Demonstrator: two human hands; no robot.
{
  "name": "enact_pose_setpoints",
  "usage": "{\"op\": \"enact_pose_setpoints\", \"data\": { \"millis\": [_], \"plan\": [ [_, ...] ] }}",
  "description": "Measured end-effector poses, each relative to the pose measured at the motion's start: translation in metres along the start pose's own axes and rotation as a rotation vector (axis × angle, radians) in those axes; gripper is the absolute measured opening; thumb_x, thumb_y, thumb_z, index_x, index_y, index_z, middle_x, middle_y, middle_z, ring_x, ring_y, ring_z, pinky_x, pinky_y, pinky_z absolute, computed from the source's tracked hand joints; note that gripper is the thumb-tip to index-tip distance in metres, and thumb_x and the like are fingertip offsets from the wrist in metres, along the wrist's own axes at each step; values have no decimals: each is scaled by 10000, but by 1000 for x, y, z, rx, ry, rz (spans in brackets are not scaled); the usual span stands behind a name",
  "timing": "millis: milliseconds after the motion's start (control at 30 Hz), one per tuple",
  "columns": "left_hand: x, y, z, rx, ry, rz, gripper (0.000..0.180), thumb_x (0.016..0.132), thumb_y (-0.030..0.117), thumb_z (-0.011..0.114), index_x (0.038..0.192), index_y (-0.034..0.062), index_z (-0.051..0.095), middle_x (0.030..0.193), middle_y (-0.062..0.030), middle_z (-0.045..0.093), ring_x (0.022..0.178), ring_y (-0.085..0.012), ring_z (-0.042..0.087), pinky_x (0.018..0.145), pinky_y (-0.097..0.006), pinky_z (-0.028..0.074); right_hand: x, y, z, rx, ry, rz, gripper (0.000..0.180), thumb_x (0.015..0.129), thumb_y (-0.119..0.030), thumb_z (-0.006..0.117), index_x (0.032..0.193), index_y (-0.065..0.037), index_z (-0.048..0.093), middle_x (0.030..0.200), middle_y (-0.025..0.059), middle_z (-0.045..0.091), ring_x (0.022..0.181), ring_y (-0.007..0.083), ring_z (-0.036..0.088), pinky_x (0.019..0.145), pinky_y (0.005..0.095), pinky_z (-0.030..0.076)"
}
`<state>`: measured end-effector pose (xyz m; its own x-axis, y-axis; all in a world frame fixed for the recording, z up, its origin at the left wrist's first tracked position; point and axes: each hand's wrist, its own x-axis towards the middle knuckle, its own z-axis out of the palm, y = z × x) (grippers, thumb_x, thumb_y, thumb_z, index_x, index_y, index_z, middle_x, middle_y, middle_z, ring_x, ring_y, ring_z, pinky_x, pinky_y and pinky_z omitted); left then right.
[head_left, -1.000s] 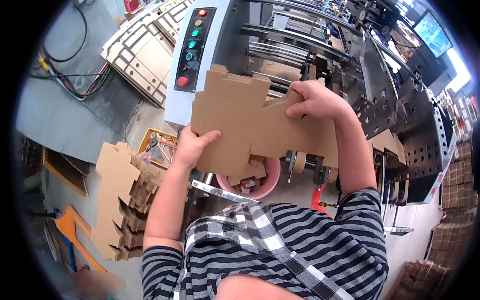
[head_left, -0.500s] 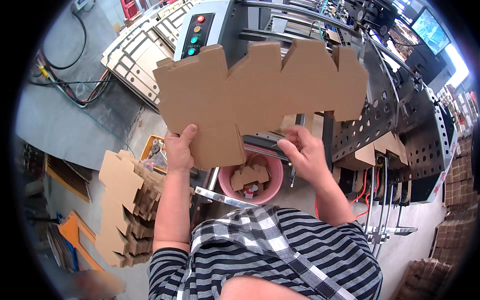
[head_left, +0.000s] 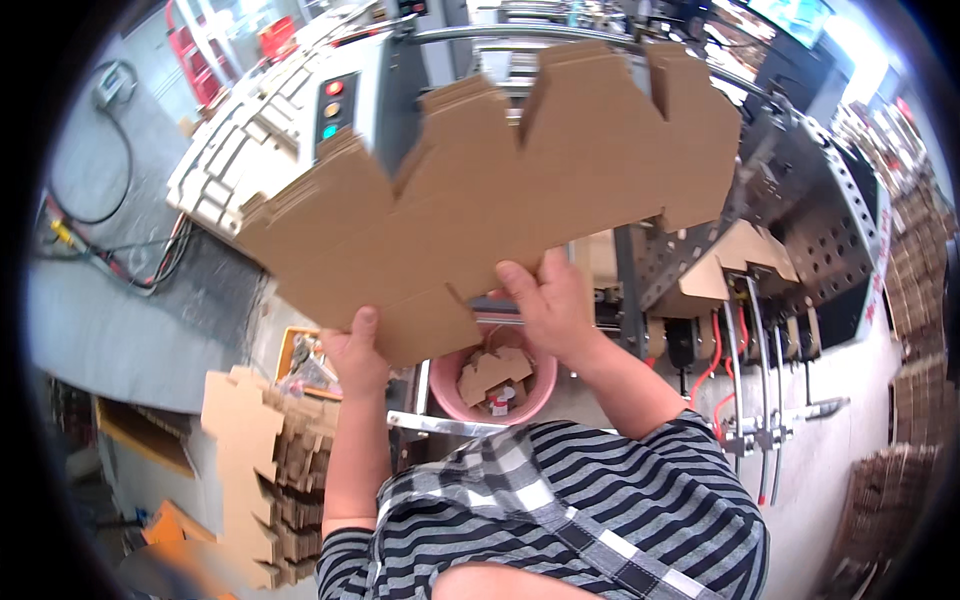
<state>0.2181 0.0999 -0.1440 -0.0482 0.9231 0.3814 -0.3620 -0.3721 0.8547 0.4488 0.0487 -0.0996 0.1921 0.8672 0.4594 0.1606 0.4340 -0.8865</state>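
Observation:
A stack of flat, die-cut brown cardboard box blanks (head_left: pixel 480 200) is held up in front of me, tilted with its left end lower. Notched flaps run along its far edge, where several layers show. My left hand (head_left: pixel 358 350) grips the near left corner, thumb on top and fingers hidden beneath. My right hand (head_left: pixel 550 300) clasps the near edge around the middle, its thumb on the upper face. Below the blanks, a pink bucket (head_left: pixel 545 385) holds cardboard scraps (head_left: pixel 497 372).
Another pile of box blanks (head_left: pixel 245 440) stands at the left, beside a yellow tray (head_left: pixel 290 350) of small items. Ahead is a machine with a button panel (head_left: pixel 335 105). A perforated metal plate (head_left: pixel 800 220) and rods (head_left: pixel 765 350) are at the right. Stacked cardboard (head_left: pixel 915 380) lines the far right.
My right hand, free before, has taken hold of the blanks' near edge. The stack has tilted, its left end dropping and its right part rising, and the whole view has shifted.

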Motion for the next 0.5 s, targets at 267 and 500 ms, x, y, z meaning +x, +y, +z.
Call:
{"op": "enact_pose_setpoints", "data": {
  "millis": [267,500],
  "plan": [
    [-3,-4,40,-116,-212,7,534,832,303,711,1198,-20,494,1161,-98,583,1069,-222,570,938,-361,449,-18,-14,-40,360,2,-91,292,947,-57,483,1211,25,391,955,124,619,683,187,665,557,266,567],
    [-18,2,99,-30,-846,-52,687,772,132,720,1353,10,374,1301,-132,493,1110,-250,552,944,-360,439,-32,-43,-154,447,369,-285,296,950,-174,528,1177,12,497,1002,73,623,750,163,646,503,265,538]
  ]
}}
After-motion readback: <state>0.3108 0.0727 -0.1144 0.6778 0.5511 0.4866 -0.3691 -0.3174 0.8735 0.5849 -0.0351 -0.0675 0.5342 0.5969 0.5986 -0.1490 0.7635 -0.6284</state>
